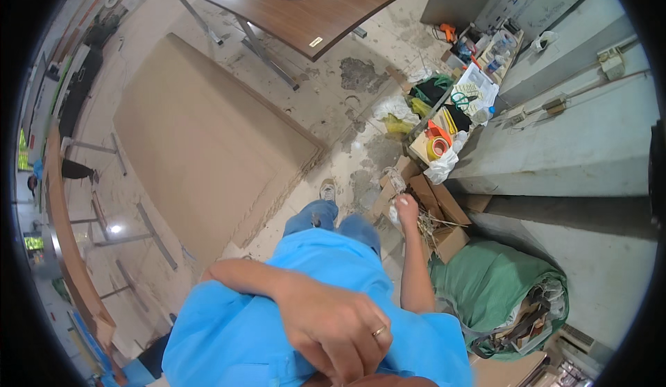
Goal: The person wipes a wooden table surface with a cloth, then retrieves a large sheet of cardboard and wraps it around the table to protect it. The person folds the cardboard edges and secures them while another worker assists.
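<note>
My left hand [336, 328], with a ring on one finger, is raised across the front of my blue shirt [333, 255]. Its fingers are curled in by the top of my chest, and whatever they hold, if anything, is hidden. Out to the right, my right hand [405, 210] has its fingers closed on a small crumpled white thing [394, 213], too small to name. That hand is over the near side of an open cardboard box [444, 203], which has thin straw-like scraps [433, 229] in it.
Flat brown boards [208, 151] lie stacked on the floor at left, before a brown table [298, 5]. A cluttered shelf holds a yellow tape roll [438, 148] and green-handled scissors [460, 100]. A green sack [496, 283] of scraps stands near my right arm, beside the grey wall [562, 151].
</note>
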Available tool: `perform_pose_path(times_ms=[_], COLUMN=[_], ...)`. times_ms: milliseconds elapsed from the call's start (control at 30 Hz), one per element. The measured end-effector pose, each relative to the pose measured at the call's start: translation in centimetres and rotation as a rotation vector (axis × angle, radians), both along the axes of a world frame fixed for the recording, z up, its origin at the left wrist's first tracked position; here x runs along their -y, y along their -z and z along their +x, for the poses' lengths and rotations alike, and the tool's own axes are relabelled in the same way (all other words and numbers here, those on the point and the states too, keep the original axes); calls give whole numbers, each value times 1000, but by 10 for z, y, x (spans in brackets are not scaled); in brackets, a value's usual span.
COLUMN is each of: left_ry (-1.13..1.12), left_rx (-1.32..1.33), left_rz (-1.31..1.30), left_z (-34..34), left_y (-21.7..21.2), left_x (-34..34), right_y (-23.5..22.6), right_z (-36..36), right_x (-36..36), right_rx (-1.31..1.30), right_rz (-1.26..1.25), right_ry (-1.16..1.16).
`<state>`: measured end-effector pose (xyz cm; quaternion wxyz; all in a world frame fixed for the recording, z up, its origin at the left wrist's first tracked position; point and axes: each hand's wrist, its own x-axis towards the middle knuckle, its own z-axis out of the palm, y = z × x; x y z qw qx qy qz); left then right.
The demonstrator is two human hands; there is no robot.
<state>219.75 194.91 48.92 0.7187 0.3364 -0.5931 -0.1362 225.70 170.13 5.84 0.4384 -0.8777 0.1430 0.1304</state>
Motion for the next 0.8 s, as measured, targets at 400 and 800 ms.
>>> perform_pose_path(times_ms=[400, 800], left_ry=[316, 276], left_rx=[-231, -97], left_rz=[-124, -159], left_z=[321, 617], left_y=[-1, 6], left_x=[-2, 41], right_y=[22, -122], right_z=[71, 633], right_x=[59, 13], right_rx=[-261, 293], right_rz=[516, 129], right_ry=[753, -50])
